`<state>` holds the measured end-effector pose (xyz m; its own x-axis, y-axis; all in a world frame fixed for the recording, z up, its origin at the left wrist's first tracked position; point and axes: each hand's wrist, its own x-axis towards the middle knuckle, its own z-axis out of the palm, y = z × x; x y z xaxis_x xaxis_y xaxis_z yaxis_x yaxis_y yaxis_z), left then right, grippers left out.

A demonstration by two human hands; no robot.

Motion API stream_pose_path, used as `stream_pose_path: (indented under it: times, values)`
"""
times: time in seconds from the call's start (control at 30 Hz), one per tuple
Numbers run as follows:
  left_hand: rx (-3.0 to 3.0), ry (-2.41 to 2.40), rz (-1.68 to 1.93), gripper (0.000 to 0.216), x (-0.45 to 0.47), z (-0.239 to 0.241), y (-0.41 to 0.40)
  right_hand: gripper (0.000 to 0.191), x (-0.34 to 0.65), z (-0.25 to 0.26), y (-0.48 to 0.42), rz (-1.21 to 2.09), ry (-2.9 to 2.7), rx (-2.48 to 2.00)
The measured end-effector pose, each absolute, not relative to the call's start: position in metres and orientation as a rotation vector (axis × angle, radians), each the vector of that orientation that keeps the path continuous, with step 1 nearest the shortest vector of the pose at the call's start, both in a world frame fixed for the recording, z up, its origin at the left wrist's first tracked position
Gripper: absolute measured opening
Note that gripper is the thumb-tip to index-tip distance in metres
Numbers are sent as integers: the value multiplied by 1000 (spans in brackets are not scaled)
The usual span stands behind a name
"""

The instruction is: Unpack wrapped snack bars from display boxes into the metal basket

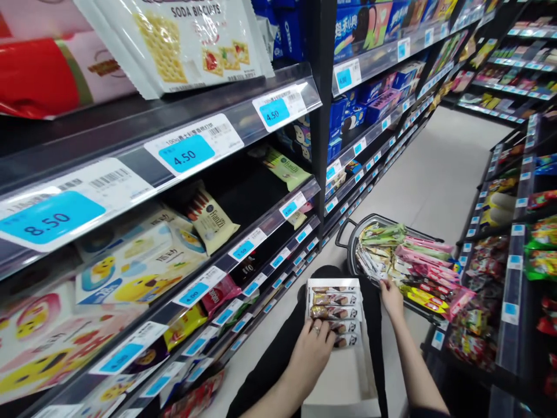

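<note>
L hand [311, 348]: fingers curled over wrapped snacks [334, 298] in far part of white box [337, 377], box on lap [278, 351]; gripping or not, can't tell. R hand [393, 299]: fingertips at near side of basket [351, 258], piled w/ packets [422, 270]; grip unclear. Shelf [311, 93] to L.

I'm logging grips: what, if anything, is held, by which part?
Left hand touches wrapped bars in the box, grip unclear; right hand seems to pinch a white packet by its near end.
</note>
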<state>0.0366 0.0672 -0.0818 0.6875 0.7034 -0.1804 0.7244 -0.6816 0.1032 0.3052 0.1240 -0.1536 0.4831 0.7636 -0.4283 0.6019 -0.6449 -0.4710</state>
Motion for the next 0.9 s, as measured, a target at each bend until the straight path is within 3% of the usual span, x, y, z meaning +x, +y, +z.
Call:
stream_pose_path:
  times: [0.07, 0.23, 0.4, 0.6, 0.8, 0.9]
  values:
    - [2736, 1195, -182, 18, 39, -85, 63, 29, 285, -140, 78, 918, -1202, -2348]
    - [2759, 1304, -167, 29, 39, -84, 49, 49, 228, -111, -6, 978, -1368, -2068]
    - [2817, 1271, -159, 36, 29, -67, 38, 26, 208, -100, -20, 839, -1462, -2111]
    - [2841, 1119, -125, 47, 10, -32, 22, 26, 191, -92, -44, 645, -1475, -2126]
    - [2776, 1219, 23, 39, -17, 28, 16, 57, 177, -67, -52, 457, -1503, -1923]
    - [2713, 1291, 188, 22, -35, 62, 13, 69, 180, -58, -46, 394, -1529, -1824]
